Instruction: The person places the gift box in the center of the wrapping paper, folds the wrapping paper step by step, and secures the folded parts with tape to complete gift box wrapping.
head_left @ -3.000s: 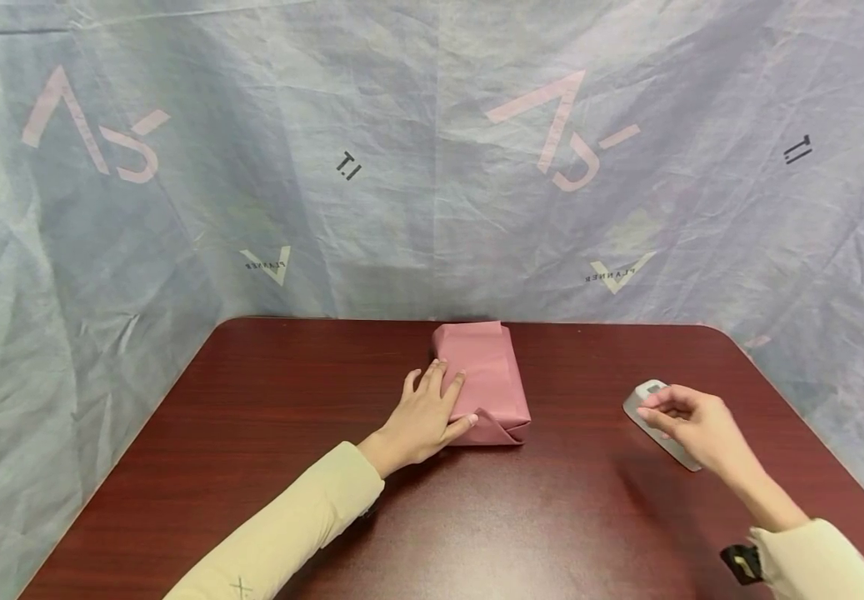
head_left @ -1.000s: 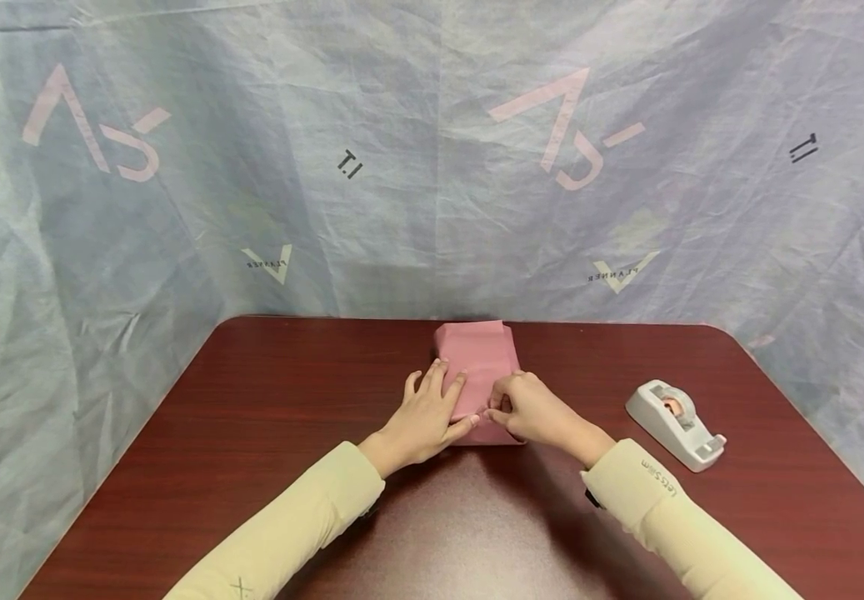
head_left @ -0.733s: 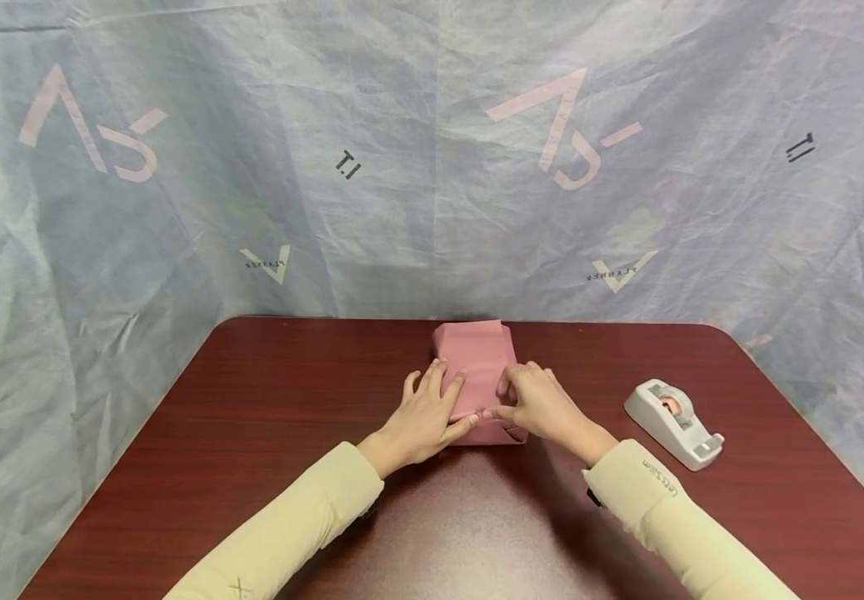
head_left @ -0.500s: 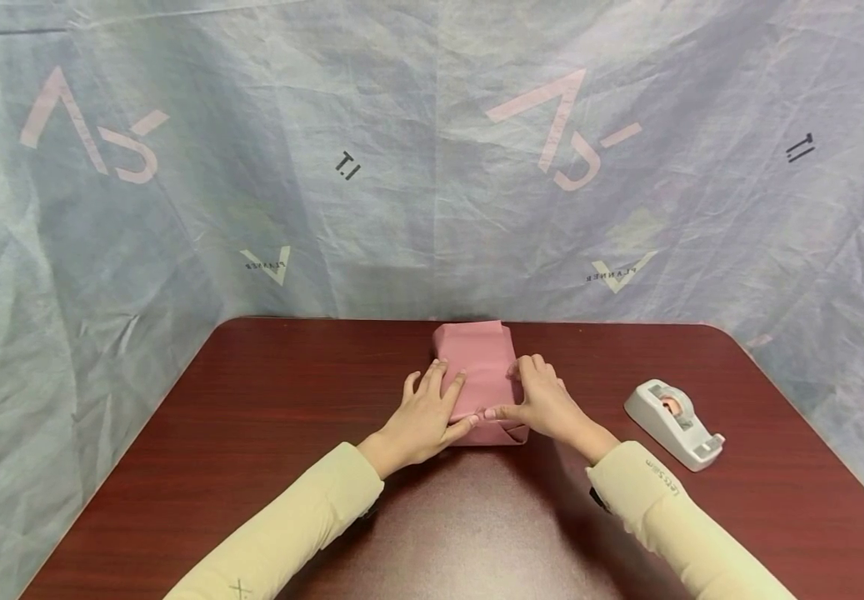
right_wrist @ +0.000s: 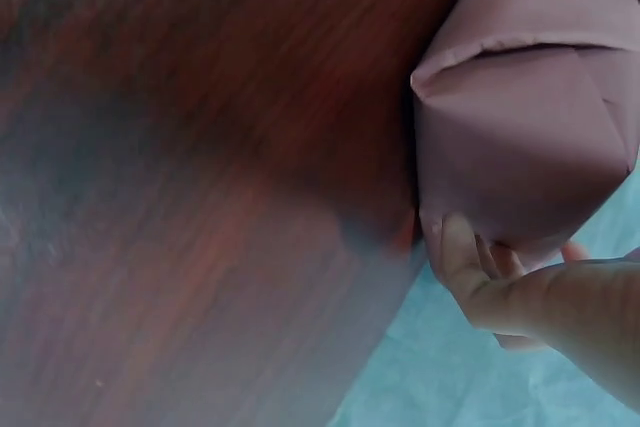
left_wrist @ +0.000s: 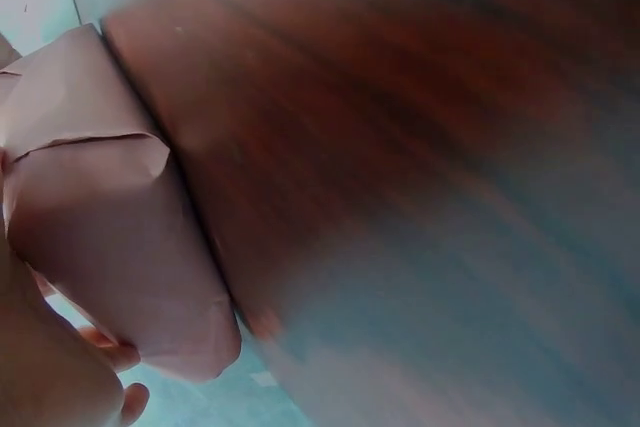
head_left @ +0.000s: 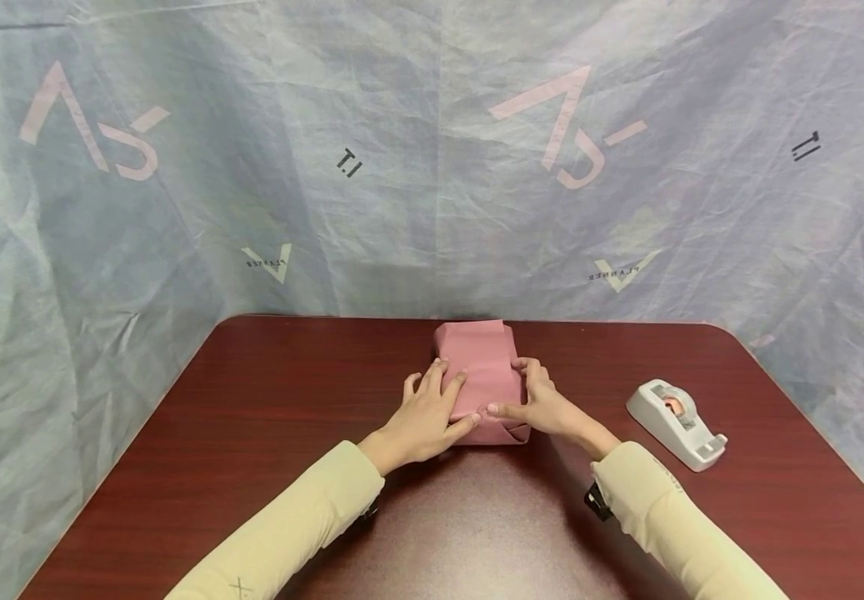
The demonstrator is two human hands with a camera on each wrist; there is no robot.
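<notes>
A package wrapped in pink paper (head_left: 478, 348) lies near the table's far edge, its folded end toward me. My left hand (head_left: 422, 418) rests on its left part with fingers spread and the thumb at the near top edge. My right hand (head_left: 550, 407) holds the right side, thumb on top by the left thumb and fingers bent down along the side. The right wrist view shows those fingers (right_wrist: 462, 252) against the paper, below a folded flap (right_wrist: 540, 35). In the left wrist view, the package (left_wrist: 115, 217) shows a raised paper edge across its end.
A white tape dispenser (head_left: 677, 429) with a roll in it stands on the table to the right of the package. The dark red wooden table (head_left: 289, 375) runs back to a grey printed cloth (head_left: 372, 217), which hangs behind and along both sides.
My right hand has come from the tape dispenser to the package's near end. Its fingers have since shifted outward from the top to the right side. The left hand has stayed in place.
</notes>
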